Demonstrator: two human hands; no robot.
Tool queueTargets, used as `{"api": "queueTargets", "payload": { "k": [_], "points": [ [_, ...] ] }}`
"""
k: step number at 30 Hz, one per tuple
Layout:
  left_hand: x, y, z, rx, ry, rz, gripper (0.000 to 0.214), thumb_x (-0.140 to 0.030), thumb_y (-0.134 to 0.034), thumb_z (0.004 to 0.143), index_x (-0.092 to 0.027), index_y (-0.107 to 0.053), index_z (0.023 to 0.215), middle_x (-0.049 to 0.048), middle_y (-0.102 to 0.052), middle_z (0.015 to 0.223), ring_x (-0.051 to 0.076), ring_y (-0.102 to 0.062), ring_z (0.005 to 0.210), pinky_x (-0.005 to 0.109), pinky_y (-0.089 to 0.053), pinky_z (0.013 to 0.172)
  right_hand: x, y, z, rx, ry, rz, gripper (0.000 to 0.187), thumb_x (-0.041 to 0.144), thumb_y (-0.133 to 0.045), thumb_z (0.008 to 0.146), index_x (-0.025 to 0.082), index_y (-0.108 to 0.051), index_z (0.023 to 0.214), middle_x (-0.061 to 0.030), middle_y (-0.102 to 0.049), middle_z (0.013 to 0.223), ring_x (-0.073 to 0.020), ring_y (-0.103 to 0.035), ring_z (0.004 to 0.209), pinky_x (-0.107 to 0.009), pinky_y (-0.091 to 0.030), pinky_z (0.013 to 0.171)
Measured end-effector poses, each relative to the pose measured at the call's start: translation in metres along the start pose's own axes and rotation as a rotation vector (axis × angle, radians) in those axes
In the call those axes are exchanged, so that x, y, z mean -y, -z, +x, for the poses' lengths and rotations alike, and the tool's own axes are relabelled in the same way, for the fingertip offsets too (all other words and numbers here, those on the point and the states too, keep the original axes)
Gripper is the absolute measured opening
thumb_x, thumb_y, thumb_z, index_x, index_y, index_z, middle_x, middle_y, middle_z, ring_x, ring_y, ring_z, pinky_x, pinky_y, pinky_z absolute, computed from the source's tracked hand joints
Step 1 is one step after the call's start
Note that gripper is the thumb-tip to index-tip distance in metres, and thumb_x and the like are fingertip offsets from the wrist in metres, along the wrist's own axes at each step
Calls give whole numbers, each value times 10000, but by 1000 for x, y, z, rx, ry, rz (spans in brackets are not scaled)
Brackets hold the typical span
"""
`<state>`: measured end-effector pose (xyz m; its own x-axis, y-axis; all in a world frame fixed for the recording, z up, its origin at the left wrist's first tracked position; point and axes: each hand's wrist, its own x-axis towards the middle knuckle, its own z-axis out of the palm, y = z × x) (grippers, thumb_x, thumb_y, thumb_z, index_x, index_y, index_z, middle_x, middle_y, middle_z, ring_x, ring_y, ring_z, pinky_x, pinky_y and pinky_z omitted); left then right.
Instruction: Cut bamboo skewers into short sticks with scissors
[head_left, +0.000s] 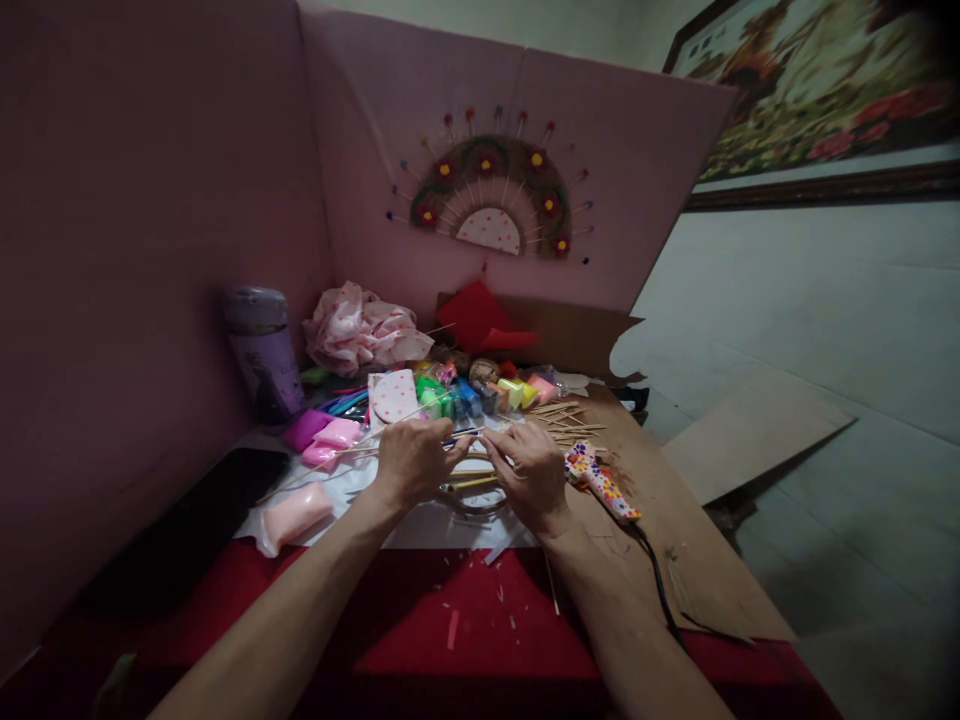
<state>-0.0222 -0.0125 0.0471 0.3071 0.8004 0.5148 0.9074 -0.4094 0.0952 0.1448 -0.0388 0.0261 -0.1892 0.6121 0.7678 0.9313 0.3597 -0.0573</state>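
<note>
Over the white sheet, my left hand (pixel 416 460) is closed on a thin wooden stick (pixel 466 433), part of which shows between my hands. My right hand (pixel 529 468) pinches the stick's other end with thumb and fingers. Another long thin stick (pixel 351 450) sticks out to the left behind my left hand; I cannot tell whether it is held too. Under the hands lie curved tan loops (pixel 472 490), partly covered. A pile of short wooden sticks (pixel 570 420) is just beyond my right hand. To its right rests a flower-patterned glue gun (pixel 604 482) with a black cord.
Behind are packets of coloured clay (pixel 450 398), a dotted fabric piece (pixel 394 395), crumpled pink cloth (pixel 364 335) and red sheets (pixel 476 320). A purple tumbler (pixel 266 355) and black slab (pixel 195 520) stand left. Cardboard (pixel 675 530) covers the right; a decorated fan (pixel 495 190) hangs on the pink panel.
</note>
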Motion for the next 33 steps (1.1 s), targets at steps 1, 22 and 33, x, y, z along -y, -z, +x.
{"api": "queueTargets", "payload": {
  "k": [1,22,33],
  "points": [
    [-1,0,0,7,4,4,422,-536,-427,815,-202,-657,697,77,-681,666,205,-616,643,275,-270,544,1,-1,0,1,-2,-6,232,334,-497,885,234,-702,929,-27,-568,663,-158,-463,698,-262,-305,660],
    [15,15,8,143,-95,-435,436,-504,-512,765,-145,-556,522,-38,-425,452,66,-352,460,210,-197,473,-12,9,8,146,-180,605,192,304,-585,811,186,-684,696,-15,-646,636,-124,-531,569,-240,-380,548],
    [15,12,9,13,45,-245,433,-521,-458,812,-184,-590,574,22,-566,521,122,-467,509,250,-209,517,-24,2,5,-100,-255,76,135,249,-566,832,212,-680,770,-38,-580,773,-176,-499,766,-275,-352,670]
  ]
}}
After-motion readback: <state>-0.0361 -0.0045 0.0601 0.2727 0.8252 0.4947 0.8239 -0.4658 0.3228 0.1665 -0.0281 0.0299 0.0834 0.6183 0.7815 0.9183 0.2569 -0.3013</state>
